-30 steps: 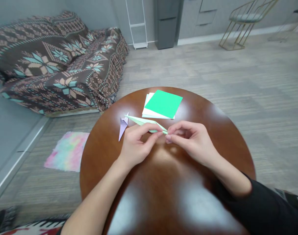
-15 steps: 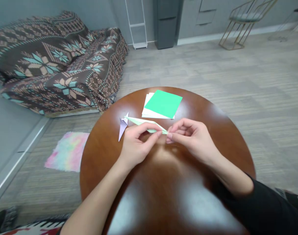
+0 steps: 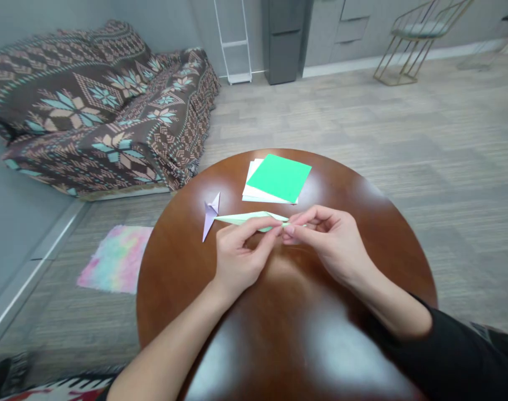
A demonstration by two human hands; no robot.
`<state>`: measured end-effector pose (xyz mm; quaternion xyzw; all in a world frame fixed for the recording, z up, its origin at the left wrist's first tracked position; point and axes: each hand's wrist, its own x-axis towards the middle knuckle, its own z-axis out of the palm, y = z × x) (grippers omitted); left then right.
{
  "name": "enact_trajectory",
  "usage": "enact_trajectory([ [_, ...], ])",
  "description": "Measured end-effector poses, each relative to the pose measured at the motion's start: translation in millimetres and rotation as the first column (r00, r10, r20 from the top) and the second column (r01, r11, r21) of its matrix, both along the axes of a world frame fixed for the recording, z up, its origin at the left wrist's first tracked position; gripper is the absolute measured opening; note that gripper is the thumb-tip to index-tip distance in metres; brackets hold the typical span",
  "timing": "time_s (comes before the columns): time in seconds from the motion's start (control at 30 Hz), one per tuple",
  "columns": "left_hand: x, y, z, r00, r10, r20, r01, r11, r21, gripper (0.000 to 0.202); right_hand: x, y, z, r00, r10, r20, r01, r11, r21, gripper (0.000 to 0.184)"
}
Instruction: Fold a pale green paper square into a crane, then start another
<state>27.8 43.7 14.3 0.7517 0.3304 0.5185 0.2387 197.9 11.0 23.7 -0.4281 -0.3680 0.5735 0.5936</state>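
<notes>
Between my two hands is a long, narrow piece of folded pale green paper, its pointed end reaching left. My left hand pinches it between thumb and forefinger near its right part. Close beside those fingertips, my right hand also pinches the paper's right end, and the fingers partly hide the fold there. A folded lilac paper figure lies on the table just past the green paper's left tip. Beyond my hands rests a stack of square sheets with a bright green sheet on top.
The round brown wooden table has a shiny top. White sheets stick out beneath the green one. A sofa with a patterned cover stands at the left, a pastel rug on the floor, and a gold-framed chair at the back right.
The green paper's left tip has swung down toward me, so the paper lies more level. My left hand has shifted slightly right, its fingertips closer to my right hand's.
</notes>
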Motion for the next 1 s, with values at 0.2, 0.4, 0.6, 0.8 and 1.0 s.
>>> enact_trajectory([
  [0.2, 4.2, -2.6, 3.2, 0.995, 0.000, 0.102, 0.021, 0.978, -0.208, 0.005, 0.1, 0.4, 2.1, 0.999, -0.025, 0.023, 0.024, 1.000, 0.013, 0.027],
  [0.4, 5.9, -4.7, 6.9, 0.991, 0.040, 0.128, 0.008, 0.935, -0.354, 0.007, -2.3, -0.8, 5.1, 0.997, -0.055, 0.060, 0.053, 0.998, 0.033, 0.032],
  [0.6, 5.5, -4.3, 6.5, 0.988, 0.060, 0.139, -0.001, 0.921, -0.389, 0.011, -2.7, -0.9, 4.2, 0.994, -0.056, 0.095, 0.052, 0.998, 0.046, 0.035],
  [0.8, 6.1, -5.2, 6.6, 0.983, 0.047, 0.177, 0.026, 0.920, -0.390, 0.009, -1.5, -1.1, 2.2, 0.991, -0.070, 0.114, 0.065, 0.997, 0.050, 0.031],
  [1.0, 6.4, -5.5, 7.2, 0.986, 0.036, 0.161, 0.032, 0.916, -0.399, 0.008, -0.5, -0.5, 2.4, 0.992, -0.051, 0.118, 0.047, 0.998, 0.040, 0.029],
])
